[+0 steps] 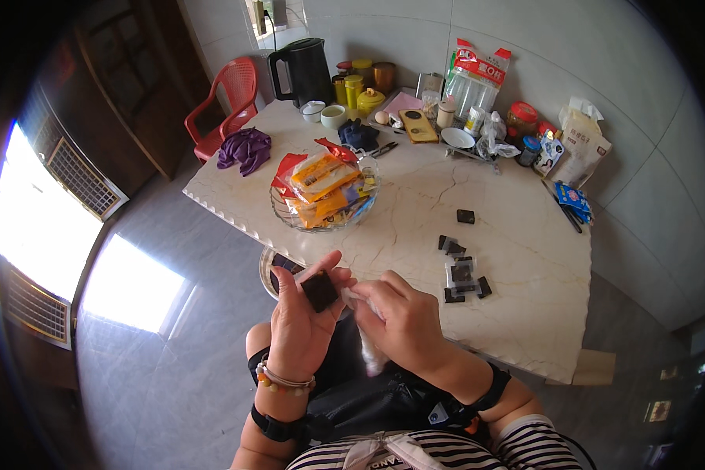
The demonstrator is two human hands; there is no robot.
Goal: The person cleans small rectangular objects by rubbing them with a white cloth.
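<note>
On the upturned palm and fingers of my left hand (301,329) lies a dark, nearly black square block (320,291). My right hand (396,317) pinches a crumpled whitish strip (371,346), thin plastic or tissue; I cannot tell which. It hangs down from my fingers, its top close to my left fingertips. To the right on the marble-patterned table (388,247) are several dark pieces in a loose cluster, some on or in clear wrapping (461,272). One dark block (465,217) sits apart, farther back.
A glass bowl (329,228) of packaged snacks stands ahead, with a purple cloth (244,150) to its left. Along the wall are an electric kettle (301,70), jars, a phone (418,126) and a tray (476,154). Below the table edge, a container (267,276) is partly hidden.
</note>
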